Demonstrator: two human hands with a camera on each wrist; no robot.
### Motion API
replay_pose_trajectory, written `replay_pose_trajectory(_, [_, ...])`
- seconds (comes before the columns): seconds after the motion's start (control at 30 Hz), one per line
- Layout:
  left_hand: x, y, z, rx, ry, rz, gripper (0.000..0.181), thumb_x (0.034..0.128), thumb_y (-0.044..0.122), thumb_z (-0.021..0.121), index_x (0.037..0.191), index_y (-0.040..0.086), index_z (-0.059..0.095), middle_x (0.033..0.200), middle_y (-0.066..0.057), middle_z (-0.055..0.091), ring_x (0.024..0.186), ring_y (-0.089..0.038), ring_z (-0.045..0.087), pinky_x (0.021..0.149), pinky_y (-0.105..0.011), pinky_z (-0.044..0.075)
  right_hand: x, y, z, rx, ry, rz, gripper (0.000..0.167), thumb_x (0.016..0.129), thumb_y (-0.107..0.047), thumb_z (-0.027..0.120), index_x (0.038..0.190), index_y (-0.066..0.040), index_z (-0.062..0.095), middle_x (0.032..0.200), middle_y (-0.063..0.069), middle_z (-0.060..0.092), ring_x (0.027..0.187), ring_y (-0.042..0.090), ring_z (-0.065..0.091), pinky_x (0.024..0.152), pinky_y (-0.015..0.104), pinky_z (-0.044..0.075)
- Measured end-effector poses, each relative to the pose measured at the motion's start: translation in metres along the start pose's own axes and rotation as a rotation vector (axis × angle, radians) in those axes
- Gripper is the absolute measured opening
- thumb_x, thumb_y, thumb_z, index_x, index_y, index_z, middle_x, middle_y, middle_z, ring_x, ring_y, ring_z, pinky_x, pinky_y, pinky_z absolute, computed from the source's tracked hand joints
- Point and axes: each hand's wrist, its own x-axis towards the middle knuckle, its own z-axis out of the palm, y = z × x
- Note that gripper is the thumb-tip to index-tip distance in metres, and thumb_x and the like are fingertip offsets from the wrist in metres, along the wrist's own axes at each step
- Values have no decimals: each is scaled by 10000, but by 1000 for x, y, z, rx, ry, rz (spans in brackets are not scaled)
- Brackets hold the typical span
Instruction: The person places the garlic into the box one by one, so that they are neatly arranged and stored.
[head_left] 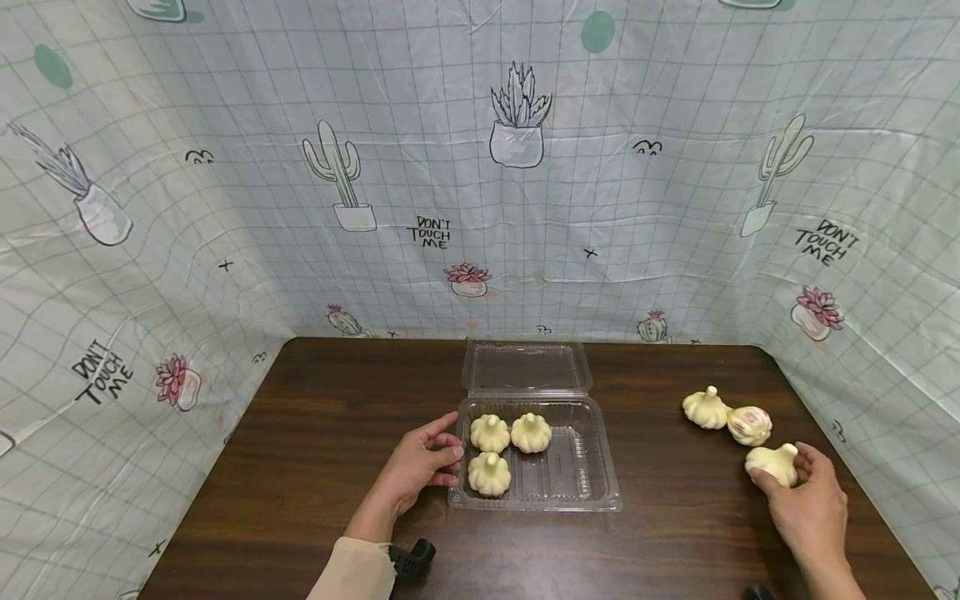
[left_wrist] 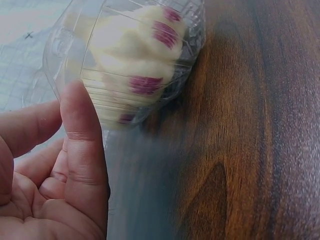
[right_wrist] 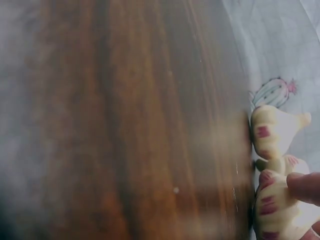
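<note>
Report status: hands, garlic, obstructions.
Left hand at plastic box, left side. Right hand gripping one garlic bulb. Three bulbs inside box, two more on table. No obstruction visible.

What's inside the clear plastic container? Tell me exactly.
Three garlic bulbs sit in the open container, stems up, grouped toward its left side; bare floor shows at right. The floor directly under the bulbs is hidden.

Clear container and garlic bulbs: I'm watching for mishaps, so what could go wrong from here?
The garlic bulb in the right hand might slip, being rounded. The nearest loose bulb could roll if bumped. The clear container, touched at its left side by the left hand, may slide if pushed.
</note>
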Motion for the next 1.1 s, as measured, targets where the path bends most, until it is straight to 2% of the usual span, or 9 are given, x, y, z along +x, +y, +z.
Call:
replay_pose_trajectory(0.1, [0,0,0,-2,-3,2,631,1031,2,635,1620,58,415,1150,-127,605,858,-186,626,660,-273,619,3,0,1,-38,-42,-27,805,1004,-291,708,1564,138,320,1417,426,436,1294,589,421,1008,688,363])
replay_pose_trajectory(0.27, [0,0,-1,0,-6,3,628,1034,2,631,1620,62,414,1137,-111,609,863,-185,626,665,-271,619,6,-1,3,-91,-88,-90,774,1017,-344,690,1538,134,376,1418,432,469,1232,590,484,957,698,399])
replay_pose_trajectory(0.4, [0,0,0,0,-6,2,626,1034,1,631,1619,61,416,1134,-108,608,864,-187,626,667,-270,620,6,-5,6,-93,-79,-112,715,1012,-345,699,1511,98,442,1410,415,515,1186,576,548,920,682,434])
replay_pose_trajectory(0.63, [0,0,1,-10,-4,-4,630,1033,1,634,1620,65,417,1141,-112,601,854,-177,624,656,-264,615,1,-17,15,-68,-81,-89,680,1016,-325,695,1512,76,457,1433,414,517,1248,597,530,979,699,423])
replay_pose_trajectory(0.97, [0,1,1,-14,-3,-7,634,1032,3,638,1622,68,414,1128,-99,596,851,-179,619,650,-266,614,-8,-37,30,-53,-31,-197,545,991,-264,727,1418,51,599,1276,375,642,1146,568,605,914,676,456])
replay_pose_trajectory(1.1, [0,1,1,-11,-2,-8,634,1032,1,638,1622,67,414,1129,-102,595,851,-179,620,651,-268,616,-10,-45,34,-48,-8,-233,486,1010,-304,699,1361,27,646,1153,321,684,1008,500,642,809,579,483])
